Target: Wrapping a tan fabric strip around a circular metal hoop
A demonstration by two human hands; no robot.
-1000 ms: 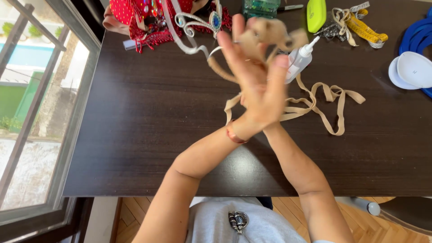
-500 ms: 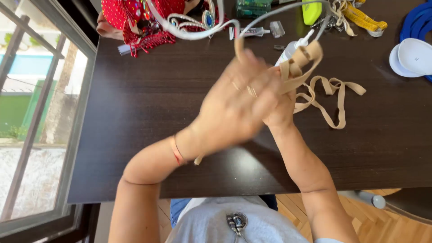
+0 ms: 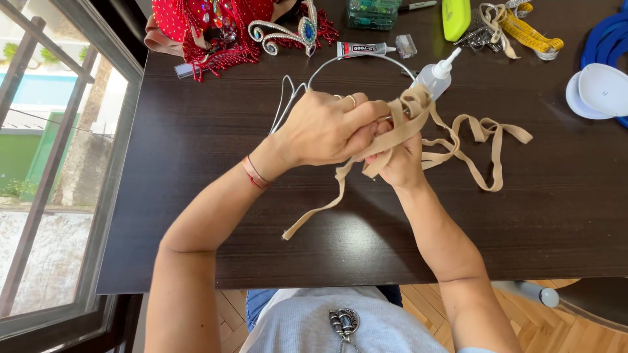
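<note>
Both hands raised above a dark tabletop (image 3: 196, 163), close together near its middle.

Left hand (image 3: 324, 127): closed, fingers curled around a beige strap (image 3: 399, 131), knuckles up, rings on two fingers, thin red band at the wrist. Overlaps the right hand from the left side.

Right hand (image 3: 399, 163): partly hidden behind the left hand and the strap; fingers closed on the same strap from below.

Beige strap: bunched and looped between the two hands, topmost loop just beside a small squeeze bottle (image 3: 435, 75). One loose end hanging down to the left, tip near the tabletop's front half. Remaining length lying in loose curls on the tabletop to the right of the hands.

Thin metal hoop (image 3: 360, 60) visible arching behind the left hand; white wire (image 3: 282, 104) running down beside the wrist. Whether either is held: cannot tell.

Along the far edge of the tabletop: red beaded fabric (image 3: 203, 26) with a jewelled silver piece (image 3: 288, 33) on it, a glue tube (image 3: 360, 49), a small clear block (image 3: 405, 46), a green clear box (image 3: 373, 12), a lime-green case (image 3: 456, 16), a yellow tape measure (image 3: 530, 36). At the right edge: a white cap (image 3: 602, 88) against blue cord (image 3: 605, 39).

Window frame (image 3: 98, 131) on the left side; wood floor (image 3: 523, 327) below the tabletop's near edge.
</note>
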